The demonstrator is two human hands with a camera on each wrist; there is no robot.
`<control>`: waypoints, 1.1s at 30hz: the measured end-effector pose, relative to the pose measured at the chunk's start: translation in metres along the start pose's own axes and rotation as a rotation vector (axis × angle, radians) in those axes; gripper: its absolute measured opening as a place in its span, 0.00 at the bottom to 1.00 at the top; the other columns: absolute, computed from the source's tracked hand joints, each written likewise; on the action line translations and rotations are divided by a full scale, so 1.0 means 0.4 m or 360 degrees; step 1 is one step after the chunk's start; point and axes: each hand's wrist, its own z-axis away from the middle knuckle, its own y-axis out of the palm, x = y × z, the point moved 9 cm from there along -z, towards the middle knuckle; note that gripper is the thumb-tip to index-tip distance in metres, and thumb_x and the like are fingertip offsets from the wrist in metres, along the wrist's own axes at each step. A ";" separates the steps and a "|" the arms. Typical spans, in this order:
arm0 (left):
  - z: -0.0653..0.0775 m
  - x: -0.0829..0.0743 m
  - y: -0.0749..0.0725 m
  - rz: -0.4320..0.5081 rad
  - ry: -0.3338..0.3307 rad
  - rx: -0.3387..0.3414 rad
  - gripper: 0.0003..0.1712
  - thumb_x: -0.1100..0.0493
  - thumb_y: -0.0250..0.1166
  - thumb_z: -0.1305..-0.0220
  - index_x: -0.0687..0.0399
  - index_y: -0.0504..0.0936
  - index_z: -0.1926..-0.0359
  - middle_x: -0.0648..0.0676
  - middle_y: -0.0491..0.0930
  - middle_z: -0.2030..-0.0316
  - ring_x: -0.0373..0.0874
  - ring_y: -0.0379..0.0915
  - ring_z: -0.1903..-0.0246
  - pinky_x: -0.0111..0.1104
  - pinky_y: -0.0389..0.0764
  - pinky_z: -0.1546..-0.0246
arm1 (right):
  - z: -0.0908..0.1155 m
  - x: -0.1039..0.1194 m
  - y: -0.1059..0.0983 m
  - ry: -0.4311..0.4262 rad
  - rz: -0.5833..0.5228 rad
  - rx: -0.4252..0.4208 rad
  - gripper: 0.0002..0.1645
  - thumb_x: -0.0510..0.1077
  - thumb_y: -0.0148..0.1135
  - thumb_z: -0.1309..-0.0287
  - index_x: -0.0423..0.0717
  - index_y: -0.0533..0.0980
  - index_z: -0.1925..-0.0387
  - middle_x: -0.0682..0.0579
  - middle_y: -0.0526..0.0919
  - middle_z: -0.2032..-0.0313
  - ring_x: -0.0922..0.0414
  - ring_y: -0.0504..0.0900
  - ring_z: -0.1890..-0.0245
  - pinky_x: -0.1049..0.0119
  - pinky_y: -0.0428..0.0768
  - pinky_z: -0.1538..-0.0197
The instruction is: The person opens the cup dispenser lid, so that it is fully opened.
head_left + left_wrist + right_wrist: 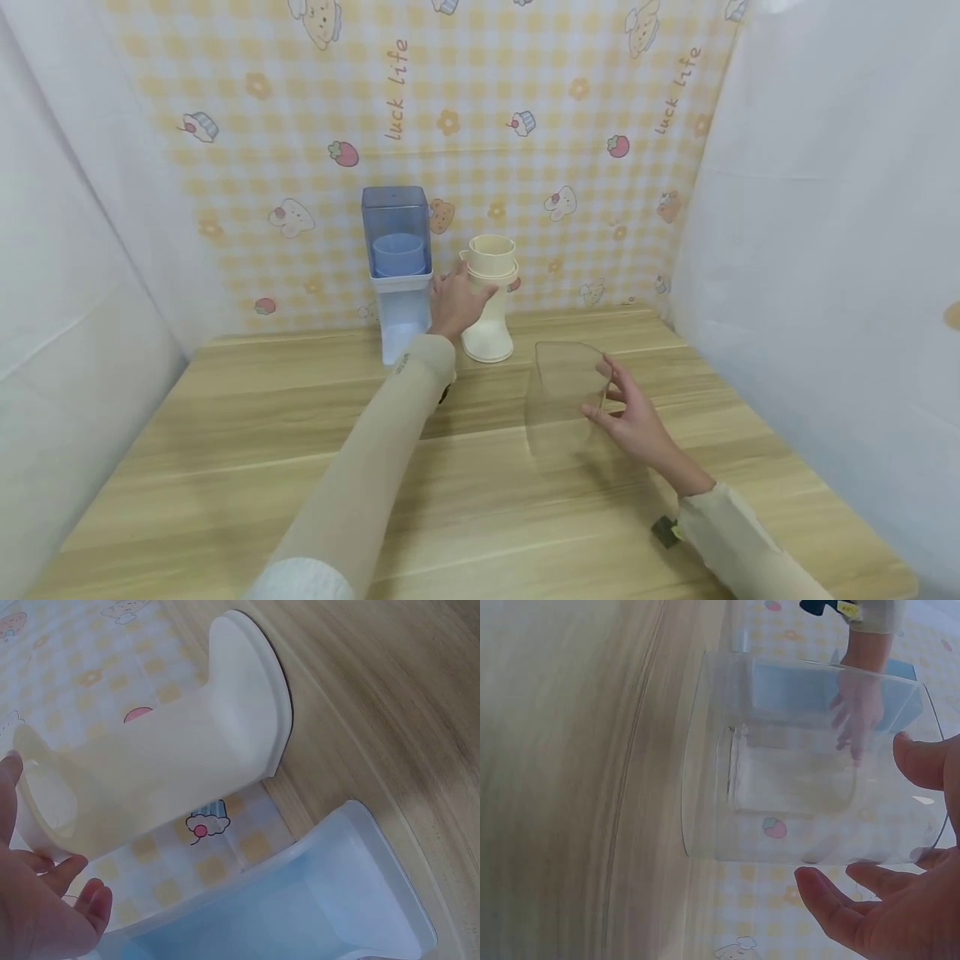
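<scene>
Left hand [457, 304]: fingers curled on the upper collar of the cream stand [492, 325]; stand upright on the table [225, 467], beside the blue dispenser [397, 250]; right hand [633, 421]: fingers and thumb clamped on the transparent cover [564, 400]; cover located in front and to the right of the stand.
</scene>
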 end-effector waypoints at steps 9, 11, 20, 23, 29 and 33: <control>0.020 0.033 -0.006 0.0123 -0.0069 0.0094 0.48 0.35 0.58 0.32 0.56 0.51 0.23 0.63 0.66 0.32 0.62 0.60 0.34 0.52 0.60 0.34 | -0.069 -0.021 0.024 -0.0020 0.0057 0.0041 0.55 0.40 0.68 0.39 0.40 0.43 0.23 0.29 0.60 0.31 0.27 0.74 0.46 0.42 0.82 0.53; 0.035 0.044 -0.004 0.0182 -0.0125 0.0132 0.50 0.35 0.56 0.31 0.54 0.45 0.21 0.64 0.62 0.30 0.65 0.57 0.32 0.55 0.61 0.34 | -0.085 -0.028 0.030 -0.0017 0.0061 0.0061 0.55 0.40 0.67 0.39 0.39 0.42 0.23 0.28 0.59 0.30 0.26 0.73 0.45 0.42 0.82 0.53; 0.115 0.080 0.018 0.0541 -0.0163 0.0348 0.44 0.41 0.50 0.26 0.60 0.45 0.23 0.66 0.54 0.26 0.65 0.51 0.29 0.56 0.57 0.31 | -0.151 -0.067 0.036 0.0007 0.0000 0.0088 0.54 0.36 0.65 0.37 0.39 0.39 0.23 0.27 0.56 0.30 0.24 0.72 0.46 0.41 0.82 0.55; 0.161 0.109 0.016 0.0652 -0.0219 0.0442 0.43 0.41 0.48 0.25 0.63 0.45 0.23 0.67 0.51 0.26 0.64 0.48 0.27 0.54 0.53 0.29 | -0.167 -0.080 0.038 0.0010 -0.0041 0.0077 0.56 0.38 0.66 0.38 0.43 0.39 0.22 0.29 0.57 0.29 0.25 0.73 0.46 0.44 0.83 0.55; 0.274 0.142 -0.035 0.0690 -0.0218 0.0517 0.42 0.41 0.50 0.26 0.60 0.48 0.23 0.70 0.55 0.28 0.68 0.51 0.30 0.60 0.55 0.32 | -0.205 -0.113 0.033 0.0017 -0.0049 0.0063 0.57 0.38 0.67 0.39 0.46 0.39 0.21 0.28 0.58 0.30 0.28 0.66 0.38 0.39 0.78 0.47; 0.331 0.161 -0.093 0.0695 -0.0257 0.0445 0.41 0.40 0.52 0.27 0.56 0.53 0.24 0.69 0.57 0.29 0.70 0.51 0.31 0.65 0.54 0.35 | -0.241 -0.133 0.022 0.0019 -0.0010 0.0094 0.58 0.39 0.66 0.38 0.48 0.38 0.21 0.28 0.58 0.31 0.29 0.61 0.33 0.37 0.73 0.41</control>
